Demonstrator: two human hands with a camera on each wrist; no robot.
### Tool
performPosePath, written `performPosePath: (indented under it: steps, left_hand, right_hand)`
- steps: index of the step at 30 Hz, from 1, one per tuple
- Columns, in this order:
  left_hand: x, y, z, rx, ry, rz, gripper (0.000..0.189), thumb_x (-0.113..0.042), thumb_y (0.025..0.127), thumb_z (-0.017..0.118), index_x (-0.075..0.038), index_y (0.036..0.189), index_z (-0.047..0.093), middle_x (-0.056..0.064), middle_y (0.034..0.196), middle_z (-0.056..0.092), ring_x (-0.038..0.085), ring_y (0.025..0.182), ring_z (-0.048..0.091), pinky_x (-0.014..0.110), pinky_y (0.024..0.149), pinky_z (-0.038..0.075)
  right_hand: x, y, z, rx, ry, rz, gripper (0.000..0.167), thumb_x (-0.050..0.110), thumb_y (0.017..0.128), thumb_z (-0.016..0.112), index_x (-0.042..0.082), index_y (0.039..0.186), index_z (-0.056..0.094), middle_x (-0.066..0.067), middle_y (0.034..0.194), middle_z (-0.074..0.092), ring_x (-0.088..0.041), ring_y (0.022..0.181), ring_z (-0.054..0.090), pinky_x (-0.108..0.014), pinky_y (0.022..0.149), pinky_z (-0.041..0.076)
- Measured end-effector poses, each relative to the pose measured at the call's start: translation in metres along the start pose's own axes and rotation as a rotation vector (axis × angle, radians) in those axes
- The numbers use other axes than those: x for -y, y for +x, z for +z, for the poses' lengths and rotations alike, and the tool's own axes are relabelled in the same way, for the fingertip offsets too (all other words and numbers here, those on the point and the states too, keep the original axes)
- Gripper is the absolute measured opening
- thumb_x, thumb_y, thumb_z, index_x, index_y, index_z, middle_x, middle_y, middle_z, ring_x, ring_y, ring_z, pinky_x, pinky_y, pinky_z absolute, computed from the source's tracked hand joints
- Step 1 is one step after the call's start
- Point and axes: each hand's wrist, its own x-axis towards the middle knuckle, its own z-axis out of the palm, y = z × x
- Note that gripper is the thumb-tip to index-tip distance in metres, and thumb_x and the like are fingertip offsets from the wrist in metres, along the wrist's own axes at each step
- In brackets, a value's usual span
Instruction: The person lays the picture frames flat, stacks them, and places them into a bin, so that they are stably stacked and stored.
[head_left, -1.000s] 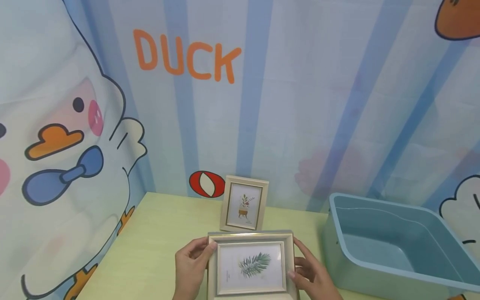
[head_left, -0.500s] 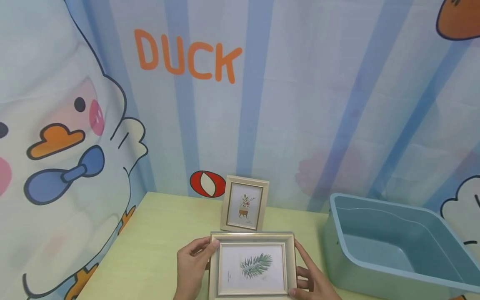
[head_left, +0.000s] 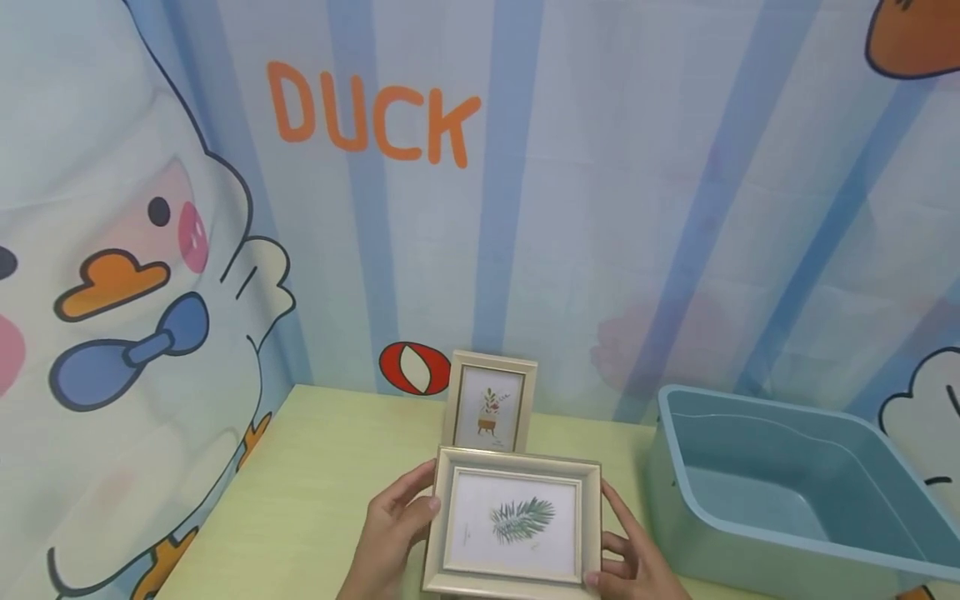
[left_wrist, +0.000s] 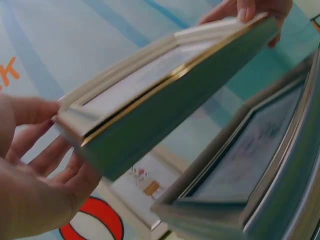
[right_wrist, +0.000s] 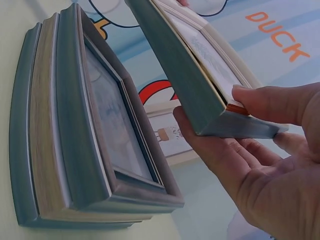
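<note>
A cream picture frame (head_left: 517,523) with a green leaf print is held level by both hands. My left hand (head_left: 397,529) grips its left end, thumb on the face and fingers beneath. The right hand (head_left: 636,554) grips the opposite end the same way, as the right wrist view shows. Below the held frame, apart from it, a stack of several picture frames (right_wrist: 70,115) lies on the table; the head view mostly hides it. Behind stands a smaller picture frame (head_left: 491,404) with a potted-plant print, its bottom edge covered by the held one.
A blue-green plastic bin (head_left: 750,533) stands on the right of the pale yellow table (head_left: 292,492). A striped cloth backdrop (head_left: 585,208) with duck drawings and orange letters hangs along the back and left side.
Both hands have raised the leaf-print frame off the stack and shifted it slightly right and away from me. It now overlaps the bottom of the standing frame.
</note>
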Motion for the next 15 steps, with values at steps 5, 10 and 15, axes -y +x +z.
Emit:
performPosePath:
  steps: [5, 10, 15]
  left_hand:
    - [0.0, 0.001, -0.016, 0.219, 0.102, -0.063, 0.072, -0.003, 0.088, 0.069, -0.003, 0.153, 0.037, 0.025, 0.146, 0.048, 0.012, 0.092, 0.068, 0.033, 0.074, 0.061]
    - [0.007, 0.001, -0.024, 0.306, 0.138, -0.131, 0.084, -0.005, 0.084, 0.076, -0.004, 0.155, 0.032, 0.034, 0.151, 0.039, 0.01, 0.081, 0.069, 0.039, 0.069, 0.063]
    - [0.016, 0.001, -0.022, 0.277, 0.178, -0.155, 0.083, -0.005, 0.082, 0.077, -0.001, 0.154, 0.033, 0.035, 0.147, 0.044, 0.015, 0.076, 0.072, 0.045, 0.066, 0.063]
  right_hand:
    - [-0.005, -0.005, -0.007, 0.011, 0.069, 0.014, 0.094, -0.007, 0.091, 0.058, 0.059, 0.147, 0.023, -0.001, 0.126, 0.066, -0.027, 0.108, 0.07, -0.04, 0.087, 0.06]
    - [-0.014, -0.008, -0.015, 0.059, 0.147, 0.068, 0.085, -0.005, 0.093, 0.057, 0.062, 0.14, 0.035, -0.003, 0.125, 0.067, -0.025, 0.109, 0.07, -0.038, 0.088, 0.059]
    - [-0.02, -0.011, -0.02, 0.079, 0.149, 0.096, 0.079, -0.004, 0.095, 0.056, 0.063, 0.134, 0.041, 0.0, 0.117, 0.071, -0.019, 0.105, 0.071, -0.032, 0.087, 0.059]
